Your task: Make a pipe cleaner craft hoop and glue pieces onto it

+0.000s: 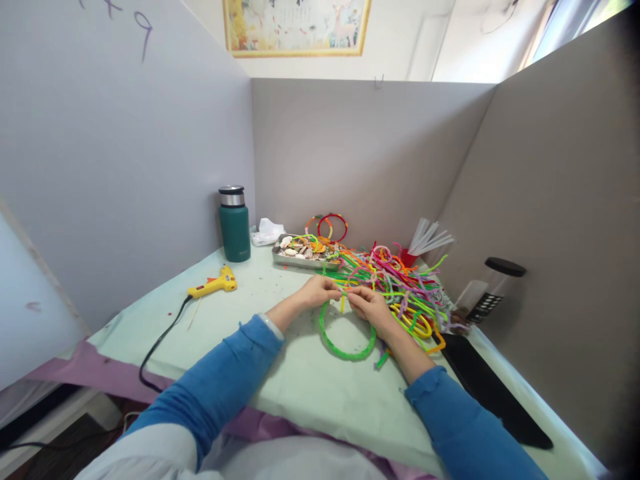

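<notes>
A green pipe-cleaner ring (349, 355) hangs or rests at the middle of the table, its lower curve towards me. My left hand (320, 291) pinches at the ring's top from the left, fingers closed. From the right, my right hand (369, 307) meets it there, thumb and fingertips pressed together near the same spot. Thin pipe-cleaner ends show around the fingertips, but the exact joint is hidden. Just behind and right of my hands spreads a heap of coloured pipe cleaners (395, 270). A short green piece (383, 360) lies beside my right wrist.
A yellow glue gun (214, 283) with a black cord lies left, before a green bottle (235, 227). Behind are a metal tray (305, 262) of shells, tissues (269, 231) and a red ring (345, 227). Glue sticks (427, 237), a tilted jar (493, 290) and a black slab (493, 390) are right.
</notes>
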Demonstrator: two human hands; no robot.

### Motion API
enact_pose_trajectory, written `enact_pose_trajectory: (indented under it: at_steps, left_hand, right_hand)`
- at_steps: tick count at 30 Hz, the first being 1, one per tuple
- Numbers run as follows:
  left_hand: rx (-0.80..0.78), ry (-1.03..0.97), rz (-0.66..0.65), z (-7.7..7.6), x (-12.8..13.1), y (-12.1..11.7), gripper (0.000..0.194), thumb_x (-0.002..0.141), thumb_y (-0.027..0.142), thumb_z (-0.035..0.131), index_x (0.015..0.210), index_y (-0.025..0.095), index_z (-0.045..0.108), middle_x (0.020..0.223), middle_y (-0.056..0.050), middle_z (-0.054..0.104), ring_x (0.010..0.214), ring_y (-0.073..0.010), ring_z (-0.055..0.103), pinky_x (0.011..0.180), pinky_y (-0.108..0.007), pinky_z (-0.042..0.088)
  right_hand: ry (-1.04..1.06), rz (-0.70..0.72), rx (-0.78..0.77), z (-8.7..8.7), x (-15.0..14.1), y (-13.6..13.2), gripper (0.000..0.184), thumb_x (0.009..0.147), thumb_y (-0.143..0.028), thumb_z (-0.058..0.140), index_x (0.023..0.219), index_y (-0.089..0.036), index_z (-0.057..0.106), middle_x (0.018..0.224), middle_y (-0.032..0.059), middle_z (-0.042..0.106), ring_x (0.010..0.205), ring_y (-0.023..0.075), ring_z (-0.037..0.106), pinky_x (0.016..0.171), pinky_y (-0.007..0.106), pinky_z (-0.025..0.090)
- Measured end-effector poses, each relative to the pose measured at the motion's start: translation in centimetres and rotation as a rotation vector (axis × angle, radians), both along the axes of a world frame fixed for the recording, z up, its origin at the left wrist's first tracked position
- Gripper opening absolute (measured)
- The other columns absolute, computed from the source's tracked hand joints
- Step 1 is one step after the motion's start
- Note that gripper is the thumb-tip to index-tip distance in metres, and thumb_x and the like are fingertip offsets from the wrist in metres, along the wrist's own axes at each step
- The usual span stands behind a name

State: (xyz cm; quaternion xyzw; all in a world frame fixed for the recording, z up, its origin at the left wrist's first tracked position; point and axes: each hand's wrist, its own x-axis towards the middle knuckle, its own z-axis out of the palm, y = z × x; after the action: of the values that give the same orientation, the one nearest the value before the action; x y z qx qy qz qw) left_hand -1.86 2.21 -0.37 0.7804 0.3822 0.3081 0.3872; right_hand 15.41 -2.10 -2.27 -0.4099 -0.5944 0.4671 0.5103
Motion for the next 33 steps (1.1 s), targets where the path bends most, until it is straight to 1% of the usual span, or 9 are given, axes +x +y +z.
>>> enact_pose_trajectory:
  at_steps: [5, 8, 11, 14, 17, 19, 21, 29, 33]
  left_hand:
    - [0.004, 0.045, 0.018, -0.1, 0.0, -0.2, 0.032, 0.068, 0.040, 0.056, 0.067, 0.009, 0.063, 0.053, 0.002, 0.049, 0.049, -0.0072, 0.037, 0.048, -0.021, 0.028]
    - [0.010, 0.067, 0.035, -0.3, 0.0, -0.2, 0.031, 0.069, 0.038, 0.054, 0.066, 0.009, 0.064, 0.055, 0.000, 0.053, 0.051, -0.0084, 0.041, 0.051, -0.021, 0.031]
    - [0.056, 0.113, 0.041, -0.2, 0.1, -0.2, 0.030, 0.070, 0.037, 0.053, 0.070, 0.009, 0.065, 0.058, -0.001, 0.056, 0.054, -0.0097, 0.045, 0.052, -0.021, 0.033]
    - [0.215, 0.204, 0.051, 0.1, 0.1, -0.5, 0.024, 0.067, 0.032, 0.057, 0.077, 0.012, 0.066, 0.066, -0.001, 0.060, 0.059, -0.0110, 0.048, 0.055, -0.021, 0.035]
    - [0.451, 0.309, 0.099, 0.4, 0.1, -1.1, 0.020, 0.068, 0.024, 0.055, 0.082, 0.015, 0.066, 0.077, -0.002, 0.064, 0.069, -0.0138, 0.052, 0.063, -0.023, 0.037]
    - [0.605, 0.362, 0.126, 0.6, 0.1, -1.4, 0.017, 0.071, 0.021, 0.053, 0.081, 0.017, 0.066, 0.080, -0.003, 0.065, 0.077, -0.0160, 0.053, 0.070, -0.026, 0.037]
    - [0.710, 0.396, 0.152, 0.7, 0.0, -1.6, 0.013, 0.072, 0.023, 0.055, 0.078, 0.018, 0.065, 0.079, -0.003, 0.065, 0.081, -0.0180, 0.051, 0.073, -0.029, 0.036]
    - [0.931, 0.430, 0.168, 1.1, -0.1, -1.8, 0.011, 0.078, 0.022, 0.053, 0.077, 0.018, 0.063, 0.080, -0.005, 0.062, 0.087, -0.0189, 0.047, 0.081, -0.035, 0.031]
    - [0.944, 0.436, 0.121, 1.0, -0.1, -1.7, 0.012, 0.080, 0.021, 0.051, 0.080, 0.017, 0.062, 0.083, -0.005, 0.062, 0.089, -0.0181, 0.048, 0.085, -0.034, 0.031]
  right_hand:
    - [-0.041, -0.011, 0.025, -0.1, 0.0, 0.1, 0.030, 0.071, -0.038, 0.063, 0.090, -0.015, 0.060, 0.054, -0.0052, 0.047, 0.038, 0.0031, 0.027, 0.038, 0.020, 0.014]
    - [-0.081, 0.000, 0.056, -0.2, 0.1, 0.1, 0.033, 0.073, -0.037, 0.060, 0.097, -0.016, 0.061, 0.054, -0.0051, 0.046, 0.039, 0.0038, 0.027, 0.039, 0.020, 0.015]
    - [-0.111, -0.009, 0.084, -0.3, 0.2, 0.2, 0.032, 0.073, -0.037, 0.059, 0.097, -0.015, 0.063, 0.053, -0.0051, 0.044, 0.040, 0.0046, 0.028, 0.039, 0.021, 0.016]
    - [-0.114, -0.048, 0.087, -0.4, 0.3, 0.3, 0.032, 0.073, -0.037, 0.060, 0.095, -0.015, 0.064, 0.052, -0.0051, 0.044, 0.040, 0.0051, 0.028, 0.039, 0.021, 0.017]
    - [-0.119, -0.068, 0.078, -0.5, 0.3, 0.4, 0.032, 0.072, -0.037, 0.060, 0.094, -0.014, 0.064, 0.052, -0.0051, 0.044, 0.040, 0.0052, 0.028, 0.039, 0.021, 0.017]
    - [-0.125, -0.068, 0.075, -0.5, 0.3, 0.5, 0.032, 0.072, -0.037, 0.060, 0.094, -0.014, 0.064, 0.052, -0.0050, 0.044, 0.040, 0.0051, 0.028, 0.039, 0.021, 0.017]
    - [-0.122, -0.063, 0.072, -0.5, 0.3, 0.5, 0.032, 0.073, -0.038, 0.059, 0.095, -0.015, 0.064, 0.053, -0.0049, 0.044, 0.040, 0.0050, 0.028, 0.039, 0.021, 0.017]
    - [-0.119, -0.061, 0.075, -0.7, 0.3, 0.7, 0.030, 0.073, -0.039, 0.059, 0.092, -0.015, 0.063, 0.053, -0.0048, 0.045, 0.040, 0.0050, 0.029, 0.039, 0.021, 0.018]
    - [-0.127, -0.063, 0.094, -0.9, 0.4, 0.8, 0.030, 0.074, -0.039, 0.058, 0.092, -0.015, 0.063, 0.054, -0.0049, 0.046, 0.040, 0.0052, 0.030, 0.040, 0.021, 0.019]
